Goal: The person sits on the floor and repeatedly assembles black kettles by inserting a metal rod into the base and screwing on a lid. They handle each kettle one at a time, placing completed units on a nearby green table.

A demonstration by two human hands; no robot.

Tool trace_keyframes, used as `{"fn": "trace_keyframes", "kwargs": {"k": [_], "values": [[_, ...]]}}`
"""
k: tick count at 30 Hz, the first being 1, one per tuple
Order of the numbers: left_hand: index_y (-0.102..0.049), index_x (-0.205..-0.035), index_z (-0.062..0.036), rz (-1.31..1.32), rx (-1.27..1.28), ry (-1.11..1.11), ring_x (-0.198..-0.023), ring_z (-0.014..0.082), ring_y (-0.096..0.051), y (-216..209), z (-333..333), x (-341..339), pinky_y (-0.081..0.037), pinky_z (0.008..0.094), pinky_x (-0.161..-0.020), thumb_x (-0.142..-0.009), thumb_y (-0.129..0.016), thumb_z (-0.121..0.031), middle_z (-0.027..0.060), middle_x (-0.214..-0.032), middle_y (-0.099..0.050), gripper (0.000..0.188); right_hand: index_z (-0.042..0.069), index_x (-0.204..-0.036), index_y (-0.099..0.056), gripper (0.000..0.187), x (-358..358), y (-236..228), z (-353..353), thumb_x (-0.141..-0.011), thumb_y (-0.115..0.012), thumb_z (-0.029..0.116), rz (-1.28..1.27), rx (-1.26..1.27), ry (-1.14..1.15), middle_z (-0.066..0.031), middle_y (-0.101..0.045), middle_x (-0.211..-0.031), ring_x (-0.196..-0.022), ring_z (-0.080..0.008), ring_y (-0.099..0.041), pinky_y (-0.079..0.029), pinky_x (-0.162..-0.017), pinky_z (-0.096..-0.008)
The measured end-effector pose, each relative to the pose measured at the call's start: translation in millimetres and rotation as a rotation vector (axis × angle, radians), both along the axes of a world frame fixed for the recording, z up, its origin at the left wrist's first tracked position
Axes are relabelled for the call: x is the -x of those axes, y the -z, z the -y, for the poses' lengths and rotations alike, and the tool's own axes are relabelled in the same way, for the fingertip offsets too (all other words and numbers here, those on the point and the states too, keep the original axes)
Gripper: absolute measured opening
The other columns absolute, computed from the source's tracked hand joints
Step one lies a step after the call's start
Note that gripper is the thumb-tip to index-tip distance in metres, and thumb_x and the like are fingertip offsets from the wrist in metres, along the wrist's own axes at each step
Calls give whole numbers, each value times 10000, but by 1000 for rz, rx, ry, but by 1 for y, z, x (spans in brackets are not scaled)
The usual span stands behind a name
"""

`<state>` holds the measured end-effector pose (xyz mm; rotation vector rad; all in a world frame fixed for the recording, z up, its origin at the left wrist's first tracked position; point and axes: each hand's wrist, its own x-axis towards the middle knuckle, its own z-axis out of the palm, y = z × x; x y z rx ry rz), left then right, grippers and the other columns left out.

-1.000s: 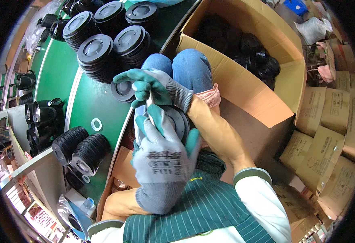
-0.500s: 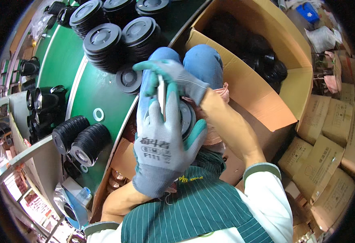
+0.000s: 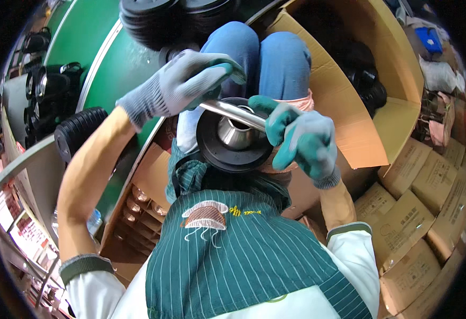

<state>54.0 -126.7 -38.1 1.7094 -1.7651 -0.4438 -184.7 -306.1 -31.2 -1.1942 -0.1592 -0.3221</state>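
Both my hands wear grey knit gloves with green coated palms. My left hand (image 3: 187,82) is curled at the left end of a slim shiny steel tube (image 3: 235,114). Around the tube's other end my right hand (image 3: 302,138) is closed, its fingers slightly blurred. The tube slants across the front of my lap. Beneath it rests a wide round black disc (image 3: 230,159), with a flared steel cup-shaped piece (image 3: 236,135) standing at its middle. The tube crosses over this piece's rim; whether they touch I cannot tell.
Stacked black discs (image 3: 150,24) stand on the green table (image 3: 118,64) ahead. More black ring stacks (image 3: 78,130) lie to the left. An open cardboard box (image 3: 344,122) holds dark parts at the right. Closed cartons (image 3: 408,218) are piled beyond it. A divided box (image 3: 132,228) sits lower left.
My hands have moved apart, left hand to the upper left and right hand to the right. The tube has swung from upright to crosswise. My view has shifted, uncovering the disc and steel piece.
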Motion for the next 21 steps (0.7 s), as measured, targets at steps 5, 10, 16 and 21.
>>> {"fn": "trace_keyframes", "kwargs": {"k": [5,10,16,21], "values": [[-689,-1274,-31,-212,-262,53,-1025,266,-661,13,33,-20,-523,365,-941,-1027,-632,-259,162,-1147,-686,341,130,-647,-668,285,-21,-38,-13,-723,-829,353,181,726,-248,-25,-491,-615,-740,-232,-583,-455,-1073,-579],[-713,-1207,-64,-276,-454,138,-1070,363,-644,12,81,-9,-498,440,-987,-993,-611,-326,229,-1069,-678,353,128,-682,-571,185,-13,-45,-56,-709,-698,259,-200,855,-578,5,-500,-639,-773,-213,-586,-530,-829,-437],[-740,-995,-56,-483,-59,380,-828,301,-687,41,128,15,-542,418,-781,-918,-542,-286,152,-909,-723,314,98,-872,-693,223,-78,-56,-95,-711,-657,248,287,1155,-515,4,-553,-661,-661,-193,-553,-433,-555,-356],[-757,-1116,-52,-553,-271,114,-863,243,-670,20,107,4,-537,363,-838,-1030,-571,-339,106,-953,-719,352,73,-743,-664,319,-56,-68,-78,-712,-742,381,256,1001,-186,-23,-598,-685,-679,-191,-619,-613,-784,-390]]}}
